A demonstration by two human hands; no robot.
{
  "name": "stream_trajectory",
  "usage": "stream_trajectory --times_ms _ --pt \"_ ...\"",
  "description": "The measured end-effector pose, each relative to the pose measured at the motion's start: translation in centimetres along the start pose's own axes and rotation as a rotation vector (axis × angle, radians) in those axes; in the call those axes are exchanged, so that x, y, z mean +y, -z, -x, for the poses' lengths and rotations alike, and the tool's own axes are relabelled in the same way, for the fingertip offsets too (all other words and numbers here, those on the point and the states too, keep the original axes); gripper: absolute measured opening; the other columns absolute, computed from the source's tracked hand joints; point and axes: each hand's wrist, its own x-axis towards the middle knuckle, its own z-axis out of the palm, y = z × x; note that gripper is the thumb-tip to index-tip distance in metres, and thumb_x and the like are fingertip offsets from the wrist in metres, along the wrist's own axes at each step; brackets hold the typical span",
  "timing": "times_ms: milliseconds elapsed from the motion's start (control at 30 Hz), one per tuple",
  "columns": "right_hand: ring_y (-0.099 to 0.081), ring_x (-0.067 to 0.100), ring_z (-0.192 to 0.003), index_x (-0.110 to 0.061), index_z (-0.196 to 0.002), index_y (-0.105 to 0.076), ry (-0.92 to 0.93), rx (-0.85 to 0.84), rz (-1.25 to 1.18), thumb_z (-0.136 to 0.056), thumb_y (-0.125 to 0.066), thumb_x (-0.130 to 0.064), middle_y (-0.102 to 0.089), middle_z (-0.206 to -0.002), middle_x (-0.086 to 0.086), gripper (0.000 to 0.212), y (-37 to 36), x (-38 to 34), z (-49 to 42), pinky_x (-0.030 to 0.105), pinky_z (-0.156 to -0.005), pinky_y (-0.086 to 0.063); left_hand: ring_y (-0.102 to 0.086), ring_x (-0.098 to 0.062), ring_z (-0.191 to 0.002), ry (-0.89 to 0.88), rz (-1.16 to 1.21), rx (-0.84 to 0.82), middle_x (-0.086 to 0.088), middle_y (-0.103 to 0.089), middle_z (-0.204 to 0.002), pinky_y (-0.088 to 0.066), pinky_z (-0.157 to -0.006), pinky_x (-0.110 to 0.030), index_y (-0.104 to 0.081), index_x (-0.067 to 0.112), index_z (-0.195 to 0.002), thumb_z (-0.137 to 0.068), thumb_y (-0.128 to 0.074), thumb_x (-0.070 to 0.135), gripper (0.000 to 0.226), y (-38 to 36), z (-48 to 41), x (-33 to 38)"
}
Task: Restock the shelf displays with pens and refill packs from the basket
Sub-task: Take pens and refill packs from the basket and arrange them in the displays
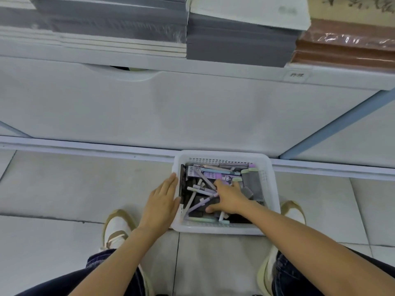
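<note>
Where basket [222, 155] sits, shelf tag [296, 75] unreadable

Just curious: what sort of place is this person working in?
Probably a stationery shop: stacked notebooks on a white shelf with a price tag, and a floor basket of pens.

grey notebook stacks [239, 39] | brown wrapped stack [346, 50] | tiled floor [64, 189]

We wear dark blue jeans [299, 274] and white trainers with tan trim, the left shoe [116, 228] crossed by tan straps, the right shoe [294, 211] edged pale. Our forearms are bare, unsleeved.
</note>
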Motion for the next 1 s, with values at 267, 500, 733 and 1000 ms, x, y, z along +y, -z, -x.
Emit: stream_trajectory --times_ms 267,500,733,1000 --pt "-0.052 0.021 -0.087 -0.016 -0.097 -0.045 -0.076 -0.177 0.037 -0.079 -0.068 -0.058 -0.056 -0.097 0.003 0.051 2.5 -0.3 -0.6 0.034 -0.073 -0.036 -0.022 -0.017 -0.146 0.029 0.001 -0.03 -0.002 -0.01 -0.163 -0.021 -0.116 -0.029 -0.017 0.008 -0.154 -0.104 -0.038 0.027 0.057 0.1 -0.3 0.1" --pt "-0.055 0.021 -0.117 -0.02 -0.134 -0.049 0.006 -0.12 -0.321 -0.089 -0.065 -0.042 -0.058 -0.128 -0.001 0.053 5.2 1.0 1.2 0.034 -0.096 -0.043 -0.035 -0.026 -0.139 0.034 0.029 0.002 -0.011 -0.031 -0.155 -0.032 -0.112 -0.037 -0.038 0.004 -0.145 -0.101 -0.046 0.019 0.047 0.8 -1.0 0.5" --pt "-0.064 0.011 -0.091 -0.021 -0.121 -0.058 0.087 0.028 -0.624 -0.092 -0.064 -0.034 -0.067 -0.099 -0.007 0.032 8.0 3.1 2.1 0.034 -0.092 -0.049 -0.052 -0.031 -0.1 -0.035 0.069 0.125 -0.011 -0.059 -0.109 -0.043 -0.086 -0.036 -0.066 0.005 -0.11 -0.096 -0.054 0.01 0.019 1.7 -3.2 3.3" --pt "-0.064 0.011 -0.092 -0.02 -0.117 -0.06 0.047 0.117 -0.789 -0.093 -0.063 -0.033 -0.067 -0.1 -0.005 0.028 6.2 5.4 3.5 0.031 -0.088 -0.051 -0.055 -0.013 -0.06 0.295 0.202 -0.32 0.004 -0.056 -0.06 -0.043 -0.055 -0.026 -0.054 0.019 -0.062 -0.09 -0.06 0.052 0.043 -3.1 -5.4 7.8"
